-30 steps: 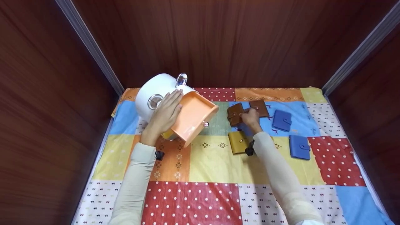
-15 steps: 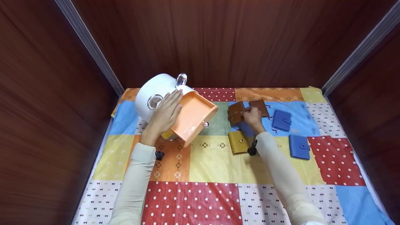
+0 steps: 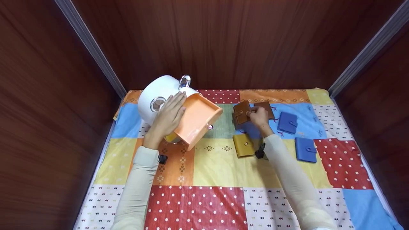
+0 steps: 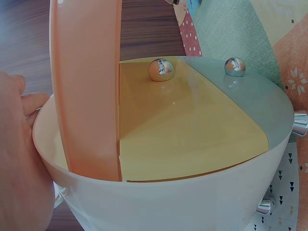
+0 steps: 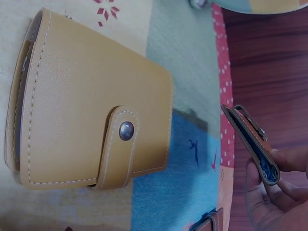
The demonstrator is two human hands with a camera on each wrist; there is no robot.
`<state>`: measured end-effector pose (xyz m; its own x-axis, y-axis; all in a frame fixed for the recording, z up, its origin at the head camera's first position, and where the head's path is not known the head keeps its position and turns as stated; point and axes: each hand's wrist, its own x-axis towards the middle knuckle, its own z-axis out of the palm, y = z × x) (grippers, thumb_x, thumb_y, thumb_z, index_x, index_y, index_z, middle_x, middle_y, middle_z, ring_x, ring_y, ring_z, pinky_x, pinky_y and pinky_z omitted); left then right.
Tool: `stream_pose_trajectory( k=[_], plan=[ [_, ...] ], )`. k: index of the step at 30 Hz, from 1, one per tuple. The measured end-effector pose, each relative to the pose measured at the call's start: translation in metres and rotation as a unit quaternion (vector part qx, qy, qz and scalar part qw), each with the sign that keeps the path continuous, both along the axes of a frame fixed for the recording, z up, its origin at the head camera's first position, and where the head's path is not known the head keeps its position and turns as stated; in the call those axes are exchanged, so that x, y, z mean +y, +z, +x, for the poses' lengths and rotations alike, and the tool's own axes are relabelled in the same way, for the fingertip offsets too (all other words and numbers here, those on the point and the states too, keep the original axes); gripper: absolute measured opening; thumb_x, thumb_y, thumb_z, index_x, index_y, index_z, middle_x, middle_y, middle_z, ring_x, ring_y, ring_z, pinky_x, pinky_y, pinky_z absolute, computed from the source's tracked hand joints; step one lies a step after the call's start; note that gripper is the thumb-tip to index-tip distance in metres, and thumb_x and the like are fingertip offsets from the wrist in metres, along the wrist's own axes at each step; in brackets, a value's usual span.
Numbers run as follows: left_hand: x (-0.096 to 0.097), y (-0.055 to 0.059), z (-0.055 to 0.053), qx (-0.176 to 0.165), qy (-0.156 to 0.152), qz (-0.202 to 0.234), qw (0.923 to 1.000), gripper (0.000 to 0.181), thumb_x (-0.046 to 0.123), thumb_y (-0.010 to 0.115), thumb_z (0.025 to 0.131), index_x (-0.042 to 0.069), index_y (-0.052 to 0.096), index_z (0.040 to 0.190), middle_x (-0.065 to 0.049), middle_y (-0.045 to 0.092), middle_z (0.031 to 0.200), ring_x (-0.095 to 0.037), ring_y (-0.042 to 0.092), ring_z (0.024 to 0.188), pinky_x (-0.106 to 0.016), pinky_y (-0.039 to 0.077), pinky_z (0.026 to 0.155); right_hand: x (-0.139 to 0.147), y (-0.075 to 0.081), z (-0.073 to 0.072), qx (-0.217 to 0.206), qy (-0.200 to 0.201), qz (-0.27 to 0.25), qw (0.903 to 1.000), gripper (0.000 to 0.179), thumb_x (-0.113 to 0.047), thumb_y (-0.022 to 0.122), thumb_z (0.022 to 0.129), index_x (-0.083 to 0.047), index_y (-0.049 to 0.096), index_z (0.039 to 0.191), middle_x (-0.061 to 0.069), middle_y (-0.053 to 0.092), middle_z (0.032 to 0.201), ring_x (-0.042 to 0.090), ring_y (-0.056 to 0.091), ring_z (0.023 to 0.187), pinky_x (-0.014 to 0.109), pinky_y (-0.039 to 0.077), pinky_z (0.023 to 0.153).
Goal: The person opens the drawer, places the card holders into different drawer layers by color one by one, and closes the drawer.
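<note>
My right hand (image 3: 259,118) pinches a brown snap wallet (image 3: 242,111) between thumb and fingers. In the right wrist view that wallet (image 5: 252,144) is seen edge-on, raised off the cloth. A second brown wallet (image 3: 267,109) lies just behind the hand, partly covered by it. My left hand (image 3: 169,115) rests with straight fingers on a white round drawer box (image 3: 151,88), beside its pulled-out peach drawer (image 3: 198,119). The drawer's visible floor is bare. From the left wrist, the yellow drawer (image 4: 187,130) and grey-green drawer (image 4: 245,91) appear closed.
A mustard wallet (image 3: 244,145) lies nearer me, below the right hand. Two blue wallets (image 3: 287,122) lie to the right. Patchwork cloth (image 3: 220,204) covers the table. Wooden panels (image 3: 211,44) enclose the back and sides. A silver knob (image 3: 185,82) tops the box.
My right hand has lifted the brown wallet off the cloth and drawn slightly up and rightward, tilting it. The left hand and the drawer box have stayed in place.
</note>
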<state>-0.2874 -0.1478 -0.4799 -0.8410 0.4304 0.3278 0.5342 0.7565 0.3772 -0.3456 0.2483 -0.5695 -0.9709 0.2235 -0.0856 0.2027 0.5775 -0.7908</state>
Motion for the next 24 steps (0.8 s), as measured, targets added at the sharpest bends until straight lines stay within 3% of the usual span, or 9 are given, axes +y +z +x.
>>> stream_pose_trajectory(
  k=[11, 18, 24],
  plan=[
    [0.000, -0.001, -0.001, -0.001, -0.001, 0.001, 1.0000, 0.055, 0.032, 0.033, 0.117, 0.007, 0.035, 0.166, -0.006, 0.030, 0.176, -0.027, 0.024, 0.166, -0.043, 0.010, 0.139, 0.000, 0.013, 0.002, 0.018, 0.004, 0.006, 0.9998, 0.031, -0.016, 0.068, 0.102, 0.004, 0.072, 0.126, 0.023, 0.076, 0.118, 0.032, 0.075, 0.104, 0.028, 0.058, 0.076],
    [0.000, 0.000, -0.002, -0.007, 0.000, -0.005, 1.0000, 0.055, 0.033, 0.032, 0.117, 0.008, 0.033, 0.166, -0.005, 0.029, 0.177, -0.026, 0.022, 0.166, -0.042, 0.009, 0.139, 0.001, 0.021, 0.007, 0.029, 0.014, -0.005, 0.9995, 0.032, -0.014, 0.067, 0.103, 0.005, 0.071, 0.129, 0.025, 0.076, 0.118, 0.036, 0.078, 0.103, 0.031, 0.067, 0.076],
    [0.000, 0.000, -0.002, -0.011, 0.002, -0.008, 0.9999, 0.055, 0.034, 0.031, 0.117, 0.010, 0.032, 0.167, -0.004, 0.027, 0.177, -0.025, 0.021, 0.166, -0.041, 0.009, 0.139, 0.004, 0.028, 0.011, 0.027, 0.023, -0.009, 0.9993, 0.035, -0.016, 0.066, 0.104, 0.004, 0.069, 0.133, 0.024, 0.076, 0.120, 0.036, 0.077, 0.105, 0.032, 0.064, 0.076]
  ],
)
